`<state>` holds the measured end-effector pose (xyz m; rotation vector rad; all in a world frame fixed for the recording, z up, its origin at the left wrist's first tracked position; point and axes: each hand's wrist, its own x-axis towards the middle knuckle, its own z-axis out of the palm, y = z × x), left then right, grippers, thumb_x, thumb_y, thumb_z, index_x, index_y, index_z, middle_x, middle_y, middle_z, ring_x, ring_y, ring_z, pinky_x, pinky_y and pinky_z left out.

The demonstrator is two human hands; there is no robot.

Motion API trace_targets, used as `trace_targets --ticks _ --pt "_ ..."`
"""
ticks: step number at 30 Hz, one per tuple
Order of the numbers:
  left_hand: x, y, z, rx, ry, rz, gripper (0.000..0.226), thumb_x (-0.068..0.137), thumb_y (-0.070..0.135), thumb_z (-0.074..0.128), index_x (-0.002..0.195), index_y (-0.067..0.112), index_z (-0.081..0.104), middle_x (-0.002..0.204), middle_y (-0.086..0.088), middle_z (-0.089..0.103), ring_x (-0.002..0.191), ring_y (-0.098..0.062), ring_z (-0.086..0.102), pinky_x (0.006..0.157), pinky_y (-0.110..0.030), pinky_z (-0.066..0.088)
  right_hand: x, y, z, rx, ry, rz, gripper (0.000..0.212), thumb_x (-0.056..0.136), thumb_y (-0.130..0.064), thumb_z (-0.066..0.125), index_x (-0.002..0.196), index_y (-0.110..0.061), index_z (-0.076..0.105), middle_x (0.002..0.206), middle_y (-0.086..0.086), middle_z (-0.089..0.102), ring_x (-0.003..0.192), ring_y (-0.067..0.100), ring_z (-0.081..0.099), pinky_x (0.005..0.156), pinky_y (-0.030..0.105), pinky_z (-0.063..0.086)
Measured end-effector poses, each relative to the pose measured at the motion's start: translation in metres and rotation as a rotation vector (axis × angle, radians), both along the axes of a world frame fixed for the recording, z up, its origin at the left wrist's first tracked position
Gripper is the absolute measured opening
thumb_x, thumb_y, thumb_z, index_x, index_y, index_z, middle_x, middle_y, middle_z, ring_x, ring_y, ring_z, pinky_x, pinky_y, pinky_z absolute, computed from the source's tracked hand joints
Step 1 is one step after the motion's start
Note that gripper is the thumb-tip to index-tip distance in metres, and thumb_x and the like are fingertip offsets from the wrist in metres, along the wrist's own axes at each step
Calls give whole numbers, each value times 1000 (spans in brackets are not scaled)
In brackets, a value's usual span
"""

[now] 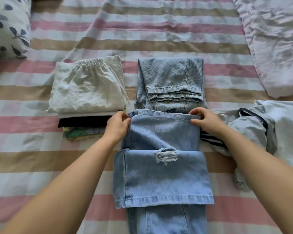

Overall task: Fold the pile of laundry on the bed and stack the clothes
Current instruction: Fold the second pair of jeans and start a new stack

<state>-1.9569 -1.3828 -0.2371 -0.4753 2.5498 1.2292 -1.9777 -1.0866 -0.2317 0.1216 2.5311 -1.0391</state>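
We see soft, even daylight across the bed (159, 36), bright without glare. Shadows are faint: a pale one under the folded jeans (161, 174) and a darker band beneath the white stack (86, 88). The middle is fairly sharp, though fine detail looks smeared. Toward the edges the wide lens bends the stripes, and the pillow (7, 26) and our forearms blur and stretch.

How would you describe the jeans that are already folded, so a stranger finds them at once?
On the striped bed, two folded piles lie side by side beyond the hands. The folded jeans are the right-hand pile, beside the white shorts. They are a compact bundle without a rip, unlike the ripped jeans.
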Motion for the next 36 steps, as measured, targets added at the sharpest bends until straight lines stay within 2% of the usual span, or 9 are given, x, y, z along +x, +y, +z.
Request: trace_targets --ticks 4,7,11,17,22,25,30,33,36 --pt "-8 -7 2 32 -5 -52 28 90 5 55 118 7 58 88 -16 65 75 -28 62 74 -32 54 -1 18 7 -234 -205 -91 39 79 11 46 89 -24 61 75 -3 57 58 8 46 45 15 38" --pt "-12 -7 7 63 -68 -242 43 92 1 49 131 18 50 57 6 56 40 -4 49 40 -14 41 -5 26 7 -256 -287 -45 48 78 20 39 90 -21 60 82 4 58 61 12 47 47 20 37" --pt "-30 -7 11 34 -261 -339 12 99 16 39 107 11 48 62 -10 56 30 -12 52 29 -20 39 -10 26 5 -237 -359 94 35 88 15 42 94 -15 60 77 9 55 59 14 44 49 21 36" --pt "-37 -21 27 253 -357 -247 27 91 32 55 80 8 50 70 -9 61 56 -19 65 52 -33 58 -16 41 24 -298 -481 119 10 90 0 54 94 -5 62 74 4 62 62 11 57 54 18 48" --pt "-43 -28 37 362 -173 -199 25 83 6 65 69 13 45 69 -5 57 64 -13 58 58 -25 56 -21 46 33 -295 -419 68 11 89 -3 56 98 -1 62 82 7 68 71 9 67 64 22 55" --pt "-38 -20 26 232 -42 -130 25 83 -5 61 76 15 48 72 -5 56 68 -14 53 57 -26 49 -18 34 25 -239 -281 16 9 90 -1 55 96 -2 61 77 8 64 60 8 63 58 20 53" --pt "-28 -8 4 173 127 4 28 86 -3 58 106 15 51 101 -7 61 92 -15 57 85 -26 45 -4 22 13 -396 -319 -139 18 83 -2 64 76 -14 52 63 1 56 51 6 58 45 17 48" --pt "-30 -3 0 -116 302 -104 29 85 -7 53 110 8 55 99 -11 60 86 -19 56 79 -20 40 -13 17 5 -109 3 -154 20 79 -1 69 83 -11 53 67 -1 51 61 12 49 49 11 39" --pt "-24 6 -1 -378 356 -142 39 84 -6 50 122 6 51 114 -19 51 94 -35 55 81 -41 46 -17 12 -9 180 113 -183 24 80 -12 70 100 -8 57 87 7 57 84 25 54 71 26 38"
